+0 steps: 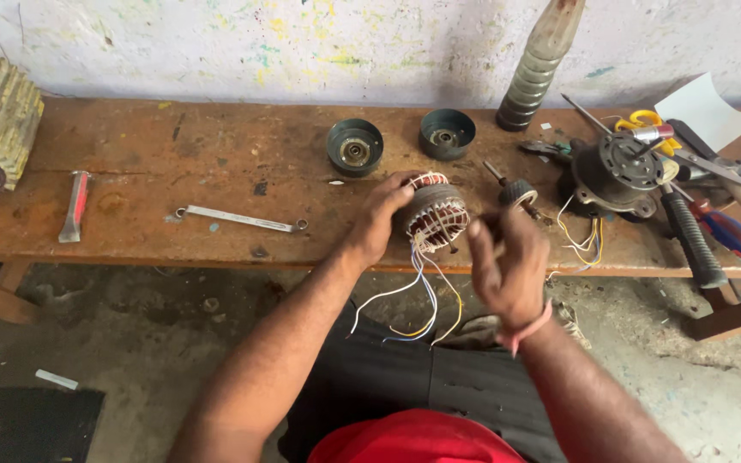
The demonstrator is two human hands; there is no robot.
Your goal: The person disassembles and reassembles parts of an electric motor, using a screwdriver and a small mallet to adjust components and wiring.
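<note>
Now our left hand (379,219) clamps the stator (436,214) at bench (173,163) edge, steadying it; our right hand (508,266), at its four o'clock, pinches something unclear, wires (413,291) dangling at six.

left grip (381,214) curled forward, right grip (508,266) raised, closed

Wooden bench (173,163) bears spanner (237,219), two cups (355,147).

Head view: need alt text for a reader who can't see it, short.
A person's left hand holds a wound motor stator at the edge of a worn wooden bench, coloured wires hanging from it, while the right hand is raised beside it. Two dark end caps, a spanner and other tools lie on the bench.
</note>
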